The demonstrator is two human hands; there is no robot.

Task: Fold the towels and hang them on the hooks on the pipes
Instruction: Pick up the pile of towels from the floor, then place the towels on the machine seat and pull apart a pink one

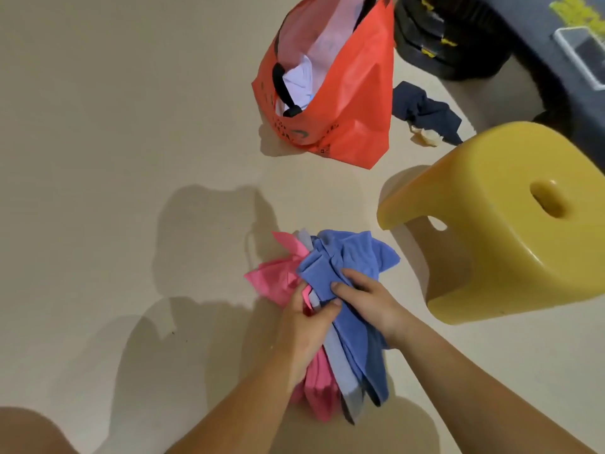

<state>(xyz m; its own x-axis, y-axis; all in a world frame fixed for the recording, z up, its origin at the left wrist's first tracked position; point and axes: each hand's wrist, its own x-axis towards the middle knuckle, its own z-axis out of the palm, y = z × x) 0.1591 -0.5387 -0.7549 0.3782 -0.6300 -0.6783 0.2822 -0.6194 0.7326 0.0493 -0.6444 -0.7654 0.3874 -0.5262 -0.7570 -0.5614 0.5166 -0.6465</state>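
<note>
While our left grip (304, 319) is clamped round the whole bundle of towels (343, 365) above the floor (98, 158), our right grip (360, 299) pinches the blue towel (347, 257) on top. Looks like we're just sorting, no folding yet. Next up, probably peel that blue one free and spread it flat without dragging the pink towel (271, 283) along.

No text can be read anywhere. The orange bag (355, 93) carries dark print and a curved mark along its lower edge, but the letters are too blurred and creased to make out. Yellow marks on the black cases (422, 57) behind it are likewise too small and blurred to read.
</note>
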